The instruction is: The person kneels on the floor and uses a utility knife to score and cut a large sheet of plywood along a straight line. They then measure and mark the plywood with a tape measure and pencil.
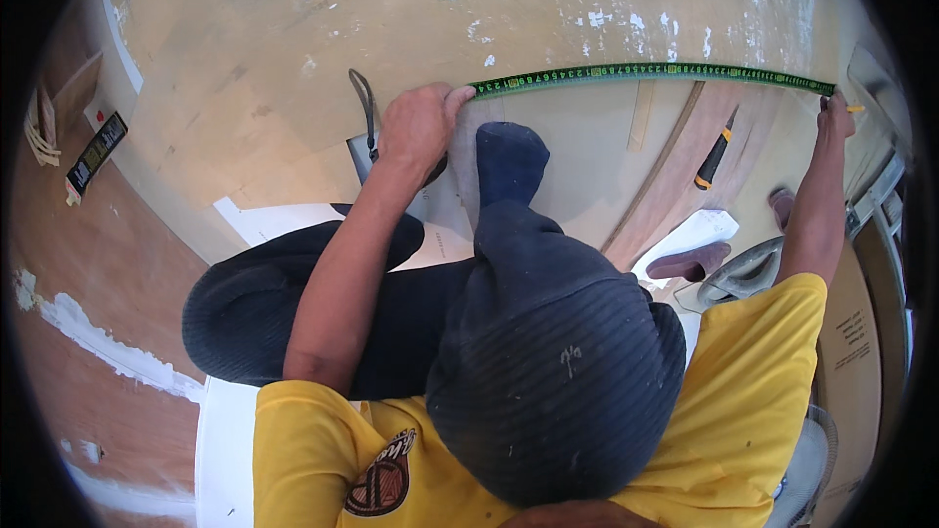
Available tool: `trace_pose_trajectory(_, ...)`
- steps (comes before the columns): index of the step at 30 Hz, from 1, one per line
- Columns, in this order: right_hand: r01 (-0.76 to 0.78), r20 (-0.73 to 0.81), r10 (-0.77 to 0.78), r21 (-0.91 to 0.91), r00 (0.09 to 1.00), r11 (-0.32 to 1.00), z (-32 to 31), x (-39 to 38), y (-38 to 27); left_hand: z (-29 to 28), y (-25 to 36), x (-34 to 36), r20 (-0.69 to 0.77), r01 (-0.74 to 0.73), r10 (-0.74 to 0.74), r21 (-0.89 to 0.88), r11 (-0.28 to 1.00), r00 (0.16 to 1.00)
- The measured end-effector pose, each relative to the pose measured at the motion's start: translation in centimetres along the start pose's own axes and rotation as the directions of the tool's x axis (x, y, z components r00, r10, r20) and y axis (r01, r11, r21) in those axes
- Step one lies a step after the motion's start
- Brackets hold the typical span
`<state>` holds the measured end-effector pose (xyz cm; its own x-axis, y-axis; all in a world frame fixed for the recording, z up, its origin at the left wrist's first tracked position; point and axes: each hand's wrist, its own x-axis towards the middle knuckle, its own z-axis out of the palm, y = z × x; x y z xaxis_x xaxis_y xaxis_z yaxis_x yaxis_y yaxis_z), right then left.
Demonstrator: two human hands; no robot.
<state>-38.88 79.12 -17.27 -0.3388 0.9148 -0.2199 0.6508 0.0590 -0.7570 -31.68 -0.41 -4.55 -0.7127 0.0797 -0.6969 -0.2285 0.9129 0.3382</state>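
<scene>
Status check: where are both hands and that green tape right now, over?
Left hand pressing the green measuring tape down on the tan plywood sheet. Right hand at the tape's far end, with a yellow pencil. Black-and-yellow utility knife lies below the tape.

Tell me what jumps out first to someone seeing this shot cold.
The green tape measure stretched across the pale board at the top: the left hand presses one end down at centre, the right hand pins the far end at the right edge, with a pencil. A black-and-orange utility knife lies just below the tape.
</scene>
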Motion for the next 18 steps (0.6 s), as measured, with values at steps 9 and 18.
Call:
trace_pose_trajectory(9,-0.019,-0.020,0.020,0.020,1.000,1.000,-0.1,0.6,-0.1,-0.4,-1.4,0.5,0.075,-0.085,0.089,-0.058,0.995,0.993)
trace_pose_trajectory(18,0.031,0.040,-0.031,-0.004,0.999,1.000,-0.5,3.1,1.2,-0.6,-1.0,0.5,0.128,-0.011,0.020,-0.073,0.997,0.992)
